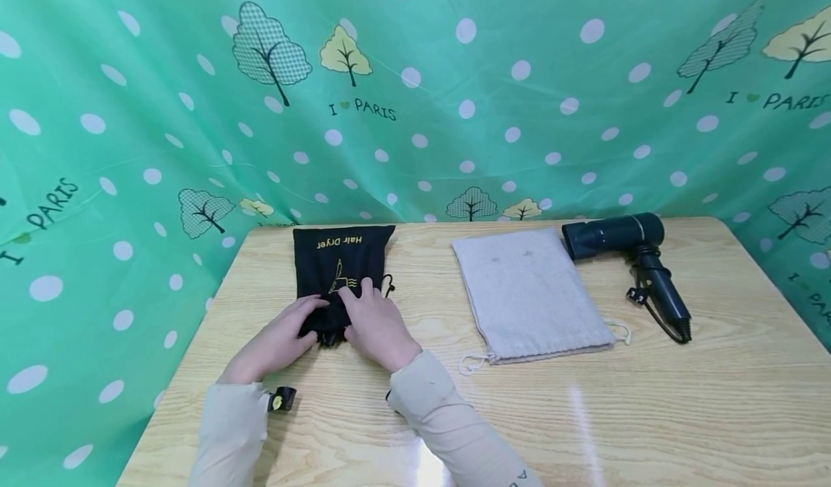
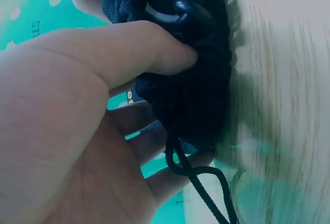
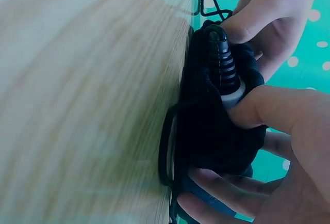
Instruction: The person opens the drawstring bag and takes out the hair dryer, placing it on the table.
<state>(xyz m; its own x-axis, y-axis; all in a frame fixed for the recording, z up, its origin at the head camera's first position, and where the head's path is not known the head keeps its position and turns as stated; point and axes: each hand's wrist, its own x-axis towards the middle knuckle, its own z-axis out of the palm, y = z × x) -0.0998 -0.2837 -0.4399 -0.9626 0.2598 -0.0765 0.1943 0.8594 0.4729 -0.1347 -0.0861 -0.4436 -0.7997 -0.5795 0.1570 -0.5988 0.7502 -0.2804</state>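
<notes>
A black drawstring bag lies flat on the wooden table, its printed "Hair Dryer" lettering upside down from here. At its near, open mouth, my left hand grips the left side, thumb at the mouth and fingers around the outside. My right hand holds the right side in the same manner. Within the mouth, the right wrist view shows a ribbed black cord sleeve above a pale ring; the rest of that item is hidden in the cloth. A black drawstring hangs loose beside the left fingers.
To the right lies a grey drawstring bag with white cords. Beyond it, a dark hair dryer rests with its cord and plug by the handle. A green patterned cloth hangs behind the table.
</notes>
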